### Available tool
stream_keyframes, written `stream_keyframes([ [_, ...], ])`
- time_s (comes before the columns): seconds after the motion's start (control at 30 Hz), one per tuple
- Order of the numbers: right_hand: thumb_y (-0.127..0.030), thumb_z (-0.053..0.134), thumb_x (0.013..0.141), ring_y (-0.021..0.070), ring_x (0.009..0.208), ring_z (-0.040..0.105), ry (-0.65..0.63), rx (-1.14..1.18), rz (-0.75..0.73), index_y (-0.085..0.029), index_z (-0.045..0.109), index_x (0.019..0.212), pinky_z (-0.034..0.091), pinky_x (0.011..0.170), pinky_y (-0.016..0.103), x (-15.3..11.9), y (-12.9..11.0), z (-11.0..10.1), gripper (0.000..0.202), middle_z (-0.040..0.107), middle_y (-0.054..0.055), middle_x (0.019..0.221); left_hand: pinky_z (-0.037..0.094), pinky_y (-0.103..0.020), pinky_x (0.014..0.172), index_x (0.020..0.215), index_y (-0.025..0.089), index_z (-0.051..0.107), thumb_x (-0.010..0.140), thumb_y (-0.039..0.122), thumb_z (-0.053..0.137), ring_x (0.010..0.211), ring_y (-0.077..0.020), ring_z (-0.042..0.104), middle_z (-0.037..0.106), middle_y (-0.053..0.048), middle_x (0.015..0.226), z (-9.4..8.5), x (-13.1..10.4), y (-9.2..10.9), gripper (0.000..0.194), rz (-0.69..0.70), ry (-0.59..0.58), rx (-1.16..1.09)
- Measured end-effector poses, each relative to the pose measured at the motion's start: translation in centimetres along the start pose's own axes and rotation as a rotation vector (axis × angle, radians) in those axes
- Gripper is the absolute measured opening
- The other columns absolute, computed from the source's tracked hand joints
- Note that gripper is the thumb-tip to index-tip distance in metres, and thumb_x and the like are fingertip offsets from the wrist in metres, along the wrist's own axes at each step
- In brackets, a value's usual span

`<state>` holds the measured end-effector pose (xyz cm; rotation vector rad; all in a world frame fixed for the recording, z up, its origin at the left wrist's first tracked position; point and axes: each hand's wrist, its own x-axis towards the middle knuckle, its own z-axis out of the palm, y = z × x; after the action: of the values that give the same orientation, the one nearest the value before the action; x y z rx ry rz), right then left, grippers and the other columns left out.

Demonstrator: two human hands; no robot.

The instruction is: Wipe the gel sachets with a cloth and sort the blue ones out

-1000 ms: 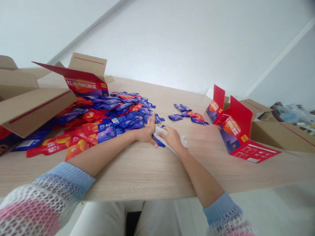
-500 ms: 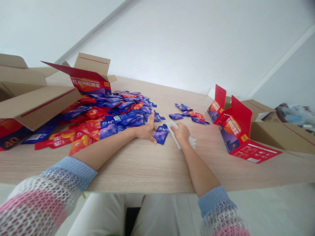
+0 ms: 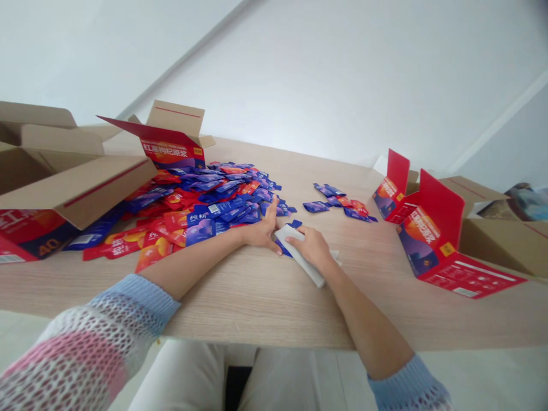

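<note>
My left hand (image 3: 262,229) rests on the table with thumb and fingers spread, beside the near edge of the sachet pile. Its thumb is at the left edge of a single blue sachet (image 3: 283,248), which is mostly covered. Over that sachet lies a folded white tissue or cloth (image 3: 309,270), pressed down by my right hand (image 3: 314,246). The right fingers are closed on the white piece. Left of my hands spreads a heap of blue and red sachets (image 3: 222,206).
Open cartons stand at the left: a large one (image 3: 103,178) and a red-flapped one (image 3: 169,149) behind the heap. Two open red boxes, one nearer (image 3: 466,275) and one farther (image 3: 387,200), stand at the right. Between lies a small group of sachets (image 3: 317,206) on the wooden table (image 3: 240,302).
My right hand has moved left with the white piece, which now covers most of the single blue sachet. My left hand stays spread beside it. The view has shifted slightly.
</note>
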<state>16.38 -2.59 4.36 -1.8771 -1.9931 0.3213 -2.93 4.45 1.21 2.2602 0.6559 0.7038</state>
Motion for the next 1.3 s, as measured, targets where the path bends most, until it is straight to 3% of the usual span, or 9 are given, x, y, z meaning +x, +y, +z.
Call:
stream_keyframes([
  [0.23, -0.057, 0.057, 0.083, 0.0237, 0.094, 0.065, 0.037, -0.126, 0.144, -0.024, 0.069, 0.104, 0.042, 0.07, 0.028, 1.3, 1.9, -0.5, 0.041, 0.071, 0.009, 0.101, 0.018, -0.05, 0.115, 0.136, 0.013, -0.043, 0.048, 0.053, 0.086, 0.145, -0.0408, 0.005, -0.033, -0.027, 0.149, -0.1, 0.3, 0.6, 0.162, -0.05, -0.013, 0.072],
  [0.37, -0.057, 0.054, 0.084, 0.0269, 0.098, 0.065, 0.097, -0.207, 0.271, -0.024, 0.07, 0.104, 0.045, 0.073, 0.031, 2.3, 3.7, -0.8, 0.042, 0.071, 0.011, 0.103, 0.032, -0.048, 0.109, 0.142, 0.014, -0.035, 0.054, 0.048, 0.085, 0.135, -0.0362, 0.037, -0.005, -0.03, 0.155, -0.6, 0.4, 0.5, 0.153, -0.087, -0.101, 0.057],
  [0.47, -0.056, 0.056, 0.084, 0.0283, 0.101, 0.065, 0.128, -0.244, 0.341, -0.022, 0.069, 0.107, 0.047, 0.076, 0.034, 2.8, 4.8, -1.0, 0.043, 0.07, 0.013, 0.106, 0.039, -0.043, 0.103, 0.151, 0.018, -0.015, 0.063, 0.042, 0.08, 0.122, -0.0283, 0.052, 0.023, -0.025, 0.152, -1.1, 0.3, 0.0, 0.132, -0.072, -0.187, 0.028],
  [0.57, -0.055, 0.056, 0.084, 0.0286, 0.102, 0.064, 0.138, -0.246, 0.37, -0.021, 0.068, 0.108, 0.048, 0.078, 0.035, 2.9, 5.4, -1.2, 0.043, 0.069, 0.014, 0.108, 0.038, -0.04, 0.103, 0.152, 0.018, 0.011, 0.072, 0.039, 0.073, 0.124, -0.0253, 0.05, 0.038, -0.019, 0.147, -1.4, -0.1, 0.0, 0.104, -0.016, -0.214, 0.072],
  [0.73, -0.054, 0.056, 0.085, 0.0274, 0.104, 0.064, 0.129, -0.221, 0.372, -0.023, 0.067, 0.113, 0.048, 0.08, 0.034, 2.8, 5.5, -1.2, 0.043, 0.068, 0.013, 0.112, 0.033, -0.04, 0.106, 0.139, 0.015, 0.043, 0.075, 0.054, 0.067, 0.124, -0.0281, 0.046, 0.051, -0.016, 0.135, -1.0, -0.3, 2.1, 0.079, 0.083, -0.175, 0.414],
  [0.9, -0.055, 0.057, 0.084, 0.0271, 0.104, 0.064, 0.116, -0.188, 0.369, -0.024, 0.068, 0.114, 0.048, 0.079, 0.033, 2.9, 5.8, -1.1, 0.044, 0.069, 0.012, 0.111, 0.042, -0.042, 0.093, 0.11, 0.008, 0.061, 0.072, 0.076, 0.05, 0.112, -0.0338, 0.05, 0.057, -0.02, 0.115, 2.3, 0.3, 5.7, 0.078, -0.112, -0.045, 0.858],
  [1.07, -0.057, 0.056, 0.083, 0.0273, 0.1, 0.065, 0.142, -0.161, 0.35, -0.024, 0.069, 0.109, 0.046, 0.075, 0.031, 3.0, 6.1, -0.8, 0.045, 0.07, 0.011, 0.108, 0.048, -0.04, 0.081, 0.109, 0.005, 0.056, 0.089, 0.042, 0.041, 0.105, -0.0326, 0.055, 0.06, -0.022, 0.107, 5.7, 0.2, 7.3, 0.045, -0.269, 0.088, 1.001],
  [1.2, -0.056, 0.054, 0.085, 0.0251, 0.096, 0.065, 0.246, -0.098, 0.308, -0.026, 0.07, 0.103, 0.044, 0.074, 0.029, 2.7, 5.1, -0.7, 0.039, 0.071, 0.008, 0.101, 0.05, -0.034, 0.076, 0.116, 0.007, 0.048, 0.089, 0.015, 0.036, 0.092, -0.0259, 0.065, 0.065, -0.017, 0.096, 5.3, 0.3, 7.4, 0.031, -0.393, 0.144, 0.944],
  [1.3, -0.052, 0.052, 0.088, 0.0227, 0.097, 0.063, 0.358, -0.039, 0.203, -0.024, 0.069, 0.104, 0.043, 0.078, 0.028, 1.8, 3.4, -1.0, 0.036, 0.071, 0.006, 0.104, 0.051, -0.032, 0.07, 0.118, 0.008, 0.046, 0.088, 0.01, 0.034, 0.085, -0.0258, 0.068, 0.068, -0.016, 0.09, 4.2, 0.6, 7.2, 0.032, -0.573, 0.225, 0.885],
])
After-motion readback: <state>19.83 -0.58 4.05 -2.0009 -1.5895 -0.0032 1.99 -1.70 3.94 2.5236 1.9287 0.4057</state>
